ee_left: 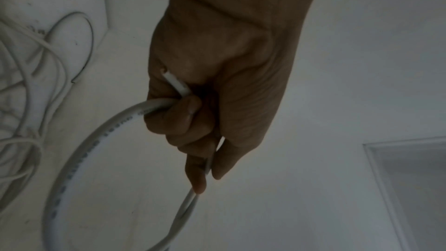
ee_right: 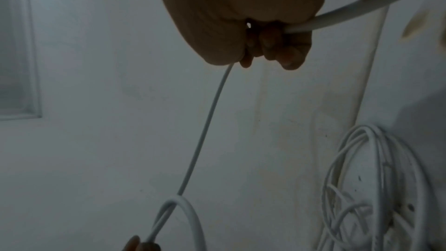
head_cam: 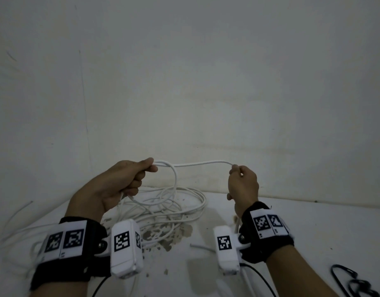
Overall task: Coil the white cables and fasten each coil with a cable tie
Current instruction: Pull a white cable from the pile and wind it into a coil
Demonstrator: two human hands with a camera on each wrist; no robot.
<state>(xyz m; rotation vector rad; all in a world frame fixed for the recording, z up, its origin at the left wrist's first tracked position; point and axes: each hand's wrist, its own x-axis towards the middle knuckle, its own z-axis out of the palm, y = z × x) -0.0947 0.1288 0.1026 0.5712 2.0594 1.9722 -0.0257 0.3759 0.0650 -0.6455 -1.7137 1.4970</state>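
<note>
The white cable (head_cam: 197, 163) stretches in the air between both hands, above the table (head_cam: 313, 228). The left hand (head_cam: 118, 183) curls its fingers (ee_left: 173, 119) round the first loop (head_cam: 163, 189), so the loop stays round. The right hand (head_cam: 242, 185) pinches the cable farther along, probably to bring over the next loop. More loose cable lies in a pile (head_cam: 174, 211) on the table below.

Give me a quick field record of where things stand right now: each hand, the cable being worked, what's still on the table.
left hand: grips a loop of white cable
right hand: pinches the same cable further along
span between hands: raised above the table, nearly level
loose cable pile: tangled on the table, behind the hands
black ties: table's near right corner, untouched
coil: one loop formed, not tied
</note>
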